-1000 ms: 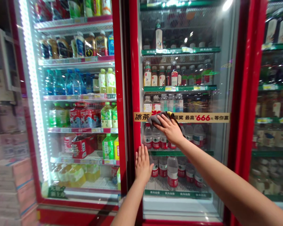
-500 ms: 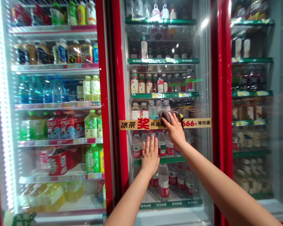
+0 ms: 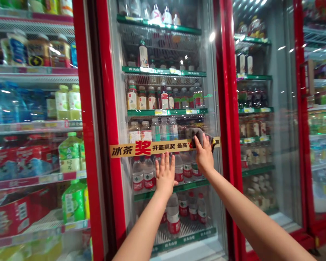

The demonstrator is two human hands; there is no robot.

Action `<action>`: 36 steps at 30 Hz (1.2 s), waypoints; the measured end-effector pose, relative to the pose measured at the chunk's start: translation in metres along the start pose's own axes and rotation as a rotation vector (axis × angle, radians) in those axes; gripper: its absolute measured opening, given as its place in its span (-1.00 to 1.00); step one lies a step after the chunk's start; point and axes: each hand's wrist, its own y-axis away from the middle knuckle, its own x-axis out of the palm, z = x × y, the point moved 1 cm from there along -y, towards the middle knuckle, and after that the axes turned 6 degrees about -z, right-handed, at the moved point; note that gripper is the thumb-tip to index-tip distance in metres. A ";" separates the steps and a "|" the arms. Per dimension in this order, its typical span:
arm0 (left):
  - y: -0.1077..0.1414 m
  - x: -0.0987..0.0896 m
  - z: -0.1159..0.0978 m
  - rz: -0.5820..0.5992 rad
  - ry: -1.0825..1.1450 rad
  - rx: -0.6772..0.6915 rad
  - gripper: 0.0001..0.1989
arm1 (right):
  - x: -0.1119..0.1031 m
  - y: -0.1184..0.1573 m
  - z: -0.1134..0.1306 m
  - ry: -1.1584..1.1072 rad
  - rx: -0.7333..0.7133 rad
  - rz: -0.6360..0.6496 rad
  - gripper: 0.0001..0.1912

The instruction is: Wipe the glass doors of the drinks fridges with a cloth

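A glass door with a red frame [image 3: 108,108] stands in front of me, crossed by a yellow printed strip [image 3: 168,146]. My right hand [image 3: 205,156] presses a dark grey cloth [image 3: 198,133] against the glass, over the strip's right part. Lower and to the left, my left hand [image 3: 165,175] lies against the glass just below the strip, fingers spread, holding nothing. Behind the glass are shelves of bottles, among them water bottles with red labels [image 3: 174,223].
At the left, another cooler [image 3: 38,179] holds green bottles [image 3: 70,152], blue bottles and red packs. To the right stand a cooler with dark bottles [image 3: 254,96] and a further red-framed one [image 3: 301,145].
The view has swung to the right. Along the strip, my right hand and the cloth have moved right, uncovering more of its middle lettering. My left hand has also shifted slightly right on the glass.
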 end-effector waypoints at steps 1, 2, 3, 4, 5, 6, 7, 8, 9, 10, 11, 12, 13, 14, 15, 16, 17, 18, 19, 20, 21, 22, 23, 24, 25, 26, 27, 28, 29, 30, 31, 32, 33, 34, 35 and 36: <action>0.000 0.000 0.000 -0.003 0.003 0.002 0.40 | 0.000 0.010 -0.005 0.022 0.041 -0.021 -0.12; 0.000 0.001 0.001 -0.005 0.005 0.005 0.41 | 0.001 0.019 -0.007 0.036 0.042 -0.023 -0.14; 0.000 0.001 0.001 -0.008 0.006 0.006 0.41 | 0.001 0.027 -0.007 0.040 0.003 -0.006 -0.18; 0.000 0.001 0.002 -0.011 0.004 0.007 0.42 | 0.001 0.031 -0.006 0.038 -0.062 0.024 -0.24; 0.000 0.001 0.002 -0.016 0.000 0.006 0.42 | 0.000 0.031 -0.005 0.031 -0.137 0.058 -0.30; 0.000 0.001 0.002 -0.022 -0.005 0.005 0.43 | 0.000 0.027 -0.005 0.023 -0.200 0.086 -0.35; -0.001 0.002 0.003 -0.028 -0.007 0.002 0.44 | -0.002 0.019 -0.008 0.016 -0.232 0.100 -0.39; -0.001 0.002 0.003 -0.032 -0.005 0.002 0.44 | -0.003 0.010 -0.013 0.009 -0.227 0.094 -0.42; -0.002 0.003 0.004 -0.033 0.002 0.004 0.45 | -0.005 0.002 -0.020 0.002 -0.188 0.067 -0.43; -0.002 0.003 0.004 -0.031 0.011 0.010 0.44 | -0.006 -0.004 -0.030 -0.008 -0.122 0.023 -0.43; -0.002 0.003 0.004 -0.028 0.017 0.014 0.44 | -0.007 -0.007 -0.040 -0.019 -0.048 -0.026 -0.42; -0.002 0.003 0.004 -0.025 0.018 0.018 0.42 | -0.007 -0.006 -0.050 -0.032 0.019 -0.071 -0.41; -0.003 0.003 0.004 -0.021 0.014 0.021 0.41 | -0.007 -0.001 -0.058 -0.046 0.065 -0.104 -0.40; -0.003 0.002 0.004 -0.018 0.007 0.022 0.40 | -0.007 0.005 -0.064 -0.059 0.085 -0.117 -0.39; -0.003 0.002 0.004 -0.016 -0.003 0.021 0.39 | -0.006 0.010 -0.068 -0.069 0.083 -0.112 -0.38; -0.004 0.001 0.004 -0.014 -0.012 0.021 0.38 | -0.005 0.013 -0.070 -0.074 0.067 -0.095 -0.36; -0.004 0.001 0.004 -0.011 -0.019 0.021 0.38 | -0.005 0.012 -0.071 -0.074 0.044 -0.071 -0.35; -0.004 0.001 0.004 -0.005 -0.022 0.022 0.37 | -0.005 0.008 -0.071 -0.069 0.026 -0.048 -0.34; -0.005 0.000 0.004 0.000 -0.024 0.020 0.37 | -0.005 0.000 -0.071 -0.060 0.020 -0.032 -0.34; -0.005 0.000 0.004 0.006 -0.022 0.017 0.36 | -0.006 -0.009 -0.071 -0.050 0.027 -0.025 -0.34; -0.005 0.000 0.005 0.011 -0.015 0.019 0.36 | -0.006 -0.018 -0.072 -0.040 0.045 -0.026 -0.34; -0.006 0.000 0.005 0.014 -0.007 0.022 0.36 | -0.007 -0.025 -0.073 -0.030 0.069 -0.033 -0.33; -0.006 0.000 0.005 0.013 0.001 0.025 0.36 | -0.007 -0.027 -0.073 -0.021 0.097 -0.044 -0.32; -0.006 0.000 0.005 0.008 0.004 0.025 0.35 | -0.006 -0.025 -0.074 -0.011 0.125 -0.054 -0.30; -0.006 0.000 0.005 -0.001 0.005 0.023 0.35 | -0.005 -0.019 -0.074 -0.001 0.151 -0.061 -0.27; -0.006 0.001 0.005 -0.010 0.005 0.020 0.36 | -0.004 -0.009 -0.074 0.008 0.175 -0.062 -0.25; -0.006 0.002 0.004 -0.020 0.005 0.014 0.37 | -0.002 0.001 -0.073 0.015 0.194 -0.059 -0.23; -0.006 0.003 0.004 -0.028 0.007 0.011 0.38 | -0.001 0.010 -0.073 0.018 0.208 -0.053 -0.21; -0.007 0.004 0.004 -0.034 0.011 0.011 0.40 | -0.001 0.014 -0.072 0.017 0.212 -0.046 -0.21; -0.007 0.006 0.004 -0.037 0.015 0.012 0.41 | -0.001 0.014 -0.072 0.012 0.207 -0.039 -0.22; -0.007 0.007 0.004 -0.039 0.017 0.015 0.42 | -0.001 0.008 -0.073 0.002 0.194 -0.038 -0.24; -0.007 0.008 0.005 -0.039 0.014 0.016 0.41 | -0.003 -0.003 -0.074 -0.011 0.178 -0.041 -0.27; -0.007 0.010 0.005 -0.039 0.006 0.016 0.41 | -0.005 -0.017 -0.075 -0.026 0.160 -0.050 -0.31; -0.007 0.011 0.006 -0.038 -0.006 0.017 0.39 | -0.007 -0.031 -0.077 -0.042 0.143 -0.063 -0.35; -0.007 0.012 0.007 -0.038 -0.020 0.016 0.38 | -0.009 -0.043 -0.079 -0.058 0.128 -0.079 -0.39; -0.007 0.012 0.007 -0.038 -0.032 0.017 0.37 | -0.011 -0.051 -0.081 -0.072 0.116 -0.095 -0.43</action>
